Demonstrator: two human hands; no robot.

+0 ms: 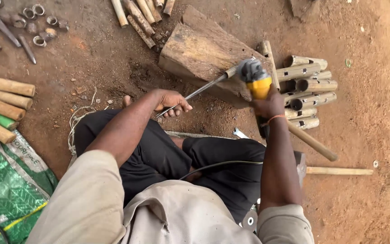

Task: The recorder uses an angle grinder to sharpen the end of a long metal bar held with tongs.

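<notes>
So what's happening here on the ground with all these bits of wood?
A person sits on the dirt. The left hand holds a thin metal blade laid across a big wooden block, and the right hand holds a yellow angle grinder at the blade's far end. A pile of short cut tubes lies beside the block, wooden handles to the left, and small metal rings farther off.

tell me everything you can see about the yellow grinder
The grinder is a handheld angle grinder with a yellow body and a grey metal head. The right hand grips its body from behind, head pointing away from the person. The head meets the far end of a thin metal rod, whose near end the left hand holds, over a worn wooden block on the dirt. The disc itself cannot be made out.
</notes>
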